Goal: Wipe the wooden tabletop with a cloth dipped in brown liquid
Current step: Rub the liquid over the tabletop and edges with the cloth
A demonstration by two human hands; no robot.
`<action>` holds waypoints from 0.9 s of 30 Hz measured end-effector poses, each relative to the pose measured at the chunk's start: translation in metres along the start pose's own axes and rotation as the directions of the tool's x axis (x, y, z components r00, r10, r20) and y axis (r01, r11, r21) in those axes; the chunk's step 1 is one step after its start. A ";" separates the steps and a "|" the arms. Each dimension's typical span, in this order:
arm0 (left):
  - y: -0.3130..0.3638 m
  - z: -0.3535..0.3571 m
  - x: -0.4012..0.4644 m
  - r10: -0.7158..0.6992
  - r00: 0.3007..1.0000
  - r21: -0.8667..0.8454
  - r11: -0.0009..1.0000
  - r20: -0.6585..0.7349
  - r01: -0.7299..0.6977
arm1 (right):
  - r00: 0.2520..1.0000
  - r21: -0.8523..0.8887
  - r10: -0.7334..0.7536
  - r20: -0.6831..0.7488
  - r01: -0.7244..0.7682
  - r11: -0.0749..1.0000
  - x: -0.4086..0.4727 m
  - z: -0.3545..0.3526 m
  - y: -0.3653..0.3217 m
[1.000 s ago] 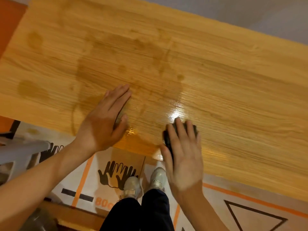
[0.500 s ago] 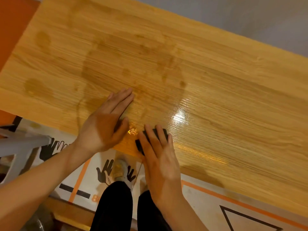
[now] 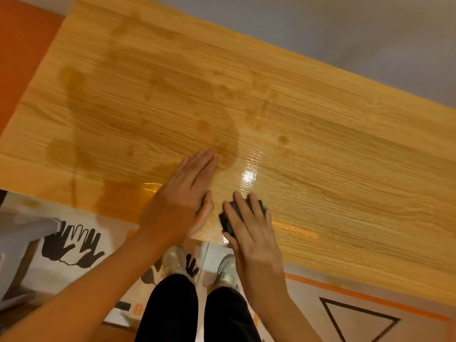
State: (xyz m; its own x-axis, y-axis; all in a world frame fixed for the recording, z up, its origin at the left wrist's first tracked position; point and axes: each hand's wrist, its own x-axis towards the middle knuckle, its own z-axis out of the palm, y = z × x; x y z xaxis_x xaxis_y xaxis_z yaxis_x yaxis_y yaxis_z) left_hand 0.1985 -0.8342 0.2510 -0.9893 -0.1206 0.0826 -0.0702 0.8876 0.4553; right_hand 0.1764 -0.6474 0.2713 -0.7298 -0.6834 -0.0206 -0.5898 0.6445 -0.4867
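Note:
A light wooden tabletop (image 3: 333, 149) fills most of the view, with brown wet patches and smears across its left and middle part (image 3: 153, 124) and a glossy wet sheen near the front edge. My right hand (image 3: 251, 233) lies flat with straight fingers on a small dark cloth (image 3: 228, 219), pressing it onto the wood near the front edge. My left hand (image 3: 182, 201) rests flat on the tabletop just left of the cloth, fingers straight and pointing away from me.
Below the table's front edge lies a floor mat (image 3: 74, 245) with black hand prints, orange lines and a black triangle (image 3: 355, 319). My legs in dark trousers and light shoes (image 3: 175, 262) stand there. A grey object (image 3: 27, 225) sits at the left.
My right hand slid the cloth left along the front edge, then slightly back right. My left hand stayed planted on the wood. The view shifted.

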 end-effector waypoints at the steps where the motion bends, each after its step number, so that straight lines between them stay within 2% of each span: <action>1: -0.001 0.000 0.002 -0.012 1.000 0.008 1.000 0.020 0.012 | 1.000 0.021 0.022 -0.001 -0.022 1.000 0.016 -0.004 0.006; 5: -0.002 -0.003 0.004 -0.011 0.999 -0.020 1.000 0.039 0.012 | 0.959 0.030 0.240 -0.149 -0.238 0.971 0.101 -0.022 0.037; 7: -0.001 -0.003 0.001 0.008 1.000 -0.029 1.000 0.029 -0.007 | 0.930 0.084 0.316 -0.189 -0.305 0.949 0.101 -0.020 0.036; 9: -0.001 -0.003 -0.001 0.017 0.999 -0.003 1.000 0.032 -0.017 | 0.928 0.122 0.332 -0.170 -0.315 0.941 0.060 -0.015 0.017; 12: -0.002 -0.002 0.000 0.018 0.999 0.027 0.999 0.040 -0.019 | 0.959 0.094 0.271 -0.089 -0.263 0.960 -0.011 -0.010 -0.007; 15: -0.004 -0.003 0.004 0.030 0.999 0.020 0.999 0.033 -0.030 | 0.967 0.058 0.247 -0.061 -0.244 0.968 0.006 -0.018 0.014; 19: -0.005 -0.003 0.003 0.031 0.999 0.027 0.999 0.032 -0.032 | 0.877 0.102 0.437 -0.200 -0.425 0.899 0.094 -0.036 0.056; 22: -0.004 -0.003 0.002 0.029 0.999 0.029 0.999 0.037 -0.030 | 0.815 0.162 0.510 -0.274 -0.484 0.860 0.110 -0.037 0.059; 24: -0.004 -0.004 0.002 0.026 0.999 0.027 0.999 0.041 -0.027 | 0.837 0.181 0.474 -0.274 -0.439 0.880 0.079 -0.025 0.031; 27: -0.004 -0.004 0.003 0.020 0.999 0.020 1.000 0.044 -0.021 | 0.942 0.099 0.305 -0.142 -0.293 0.951 0.024 -0.007 -0.009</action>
State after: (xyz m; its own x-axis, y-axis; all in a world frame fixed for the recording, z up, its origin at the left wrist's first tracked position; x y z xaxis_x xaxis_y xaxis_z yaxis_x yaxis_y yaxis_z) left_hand 0.1965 -0.8396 0.2531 -0.9951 -0.0831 0.0528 -0.0519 0.8984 0.4360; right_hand 0.1621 -0.6678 0.2811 -0.9161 -0.3985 -0.0439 -0.3128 0.7790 -0.5434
